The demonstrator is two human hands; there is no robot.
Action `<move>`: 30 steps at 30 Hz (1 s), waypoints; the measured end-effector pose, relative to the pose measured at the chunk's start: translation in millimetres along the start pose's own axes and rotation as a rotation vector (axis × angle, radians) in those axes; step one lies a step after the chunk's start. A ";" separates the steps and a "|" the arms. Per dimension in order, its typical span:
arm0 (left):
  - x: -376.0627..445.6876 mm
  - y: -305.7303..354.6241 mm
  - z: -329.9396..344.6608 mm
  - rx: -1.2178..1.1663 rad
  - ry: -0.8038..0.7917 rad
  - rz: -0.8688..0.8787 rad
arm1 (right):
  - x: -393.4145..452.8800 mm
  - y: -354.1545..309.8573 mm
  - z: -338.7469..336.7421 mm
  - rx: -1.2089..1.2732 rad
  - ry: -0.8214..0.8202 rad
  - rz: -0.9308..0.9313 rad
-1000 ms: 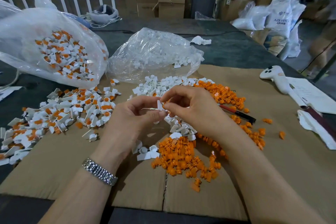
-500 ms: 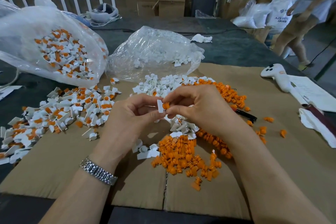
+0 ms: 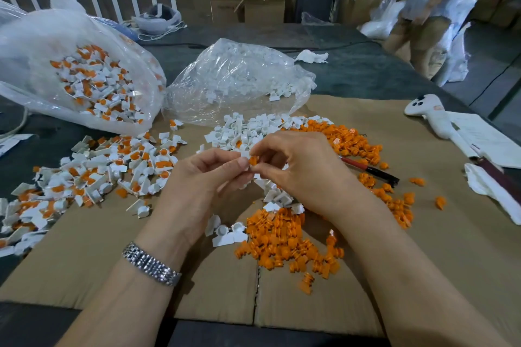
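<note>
- Left hand (image 3: 197, 177): fingers curled, pinching a white cap (image 3: 244, 154), held above the cardboard (image 3: 84, 248) on the worktop, just in front of the white pile (image 3: 248, 129).
- Right hand (image 3: 304, 172): thumb and forefinger pinch an orange plug (image 3: 253, 160) that touches the cap. How far it is seated cannot be told, since the fingers hide the joint.
- Risk, tilt: a push off-axis probably sends the plug in askew, so that it jams or bends the cap's rim.
- Risk, slip: both parts are small and smooth. A hard squeeze could shoot the plug out into the orange pile (image 3: 282, 242) below, or off the cardboard.
- Risk, half seat: a plug pressed short could join the finished pile (image 3: 98, 172) on the left and pass as done.
- Risk, mixing: the white and orange piles touch under the hands, so a dropped cap is easily lost among them.
- Risk, sweep: the right wrist sits low over the orange pile, and a careless reach could scatter it.
</note>
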State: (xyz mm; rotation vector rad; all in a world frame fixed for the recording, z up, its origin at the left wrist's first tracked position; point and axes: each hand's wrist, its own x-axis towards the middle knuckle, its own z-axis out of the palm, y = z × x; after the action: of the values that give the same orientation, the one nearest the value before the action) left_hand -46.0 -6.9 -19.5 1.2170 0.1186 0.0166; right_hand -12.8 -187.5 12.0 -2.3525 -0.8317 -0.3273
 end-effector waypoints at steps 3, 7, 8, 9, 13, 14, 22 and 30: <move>2.1 0.8 -1.4 0.053 0.024 -0.002 | 0.7 -0.9 0.4 -0.022 -0.012 0.001; 3.4 0.0 -3.0 0.067 0.018 -0.003 | 1.2 -1.3 1.9 -0.031 -0.020 -0.009; 3.6 0.0 -3.1 0.077 0.024 -0.007 | 1.3 -1.4 2.0 -0.034 -0.021 -0.011; 3.5 -0.1 -2.9 0.088 0.031 -0.009 | 1.2 -1.6 2.5 -0.037 -0.028 -0.012; 2.7 0.4 -1.0 0.093 0.060 -0.007 | 2.2 2.1 0.0 0.018 -0.051 0.038; 2.7 0.9 -0.4 0.074 0.067 -0.008 | 2.7 5.9 -3.6 0.019 -0.025 0.084; 2.7 4.7 1.3 -0.023 0.087 -0.012 | -8.9 60.0 -27.8 -0.453 -0.189 0.726; 5.0 4.4 1.3 -0.087 0.106 0.012 | -5.4 52.8 -29.0 -0.453 -0.141 0.658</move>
State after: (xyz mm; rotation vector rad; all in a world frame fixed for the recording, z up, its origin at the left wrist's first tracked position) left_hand -40.6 -6.2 -15.3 1.1302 0.2014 0.0959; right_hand 15.8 -240.7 7.6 -2.9313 0.0064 -0.0694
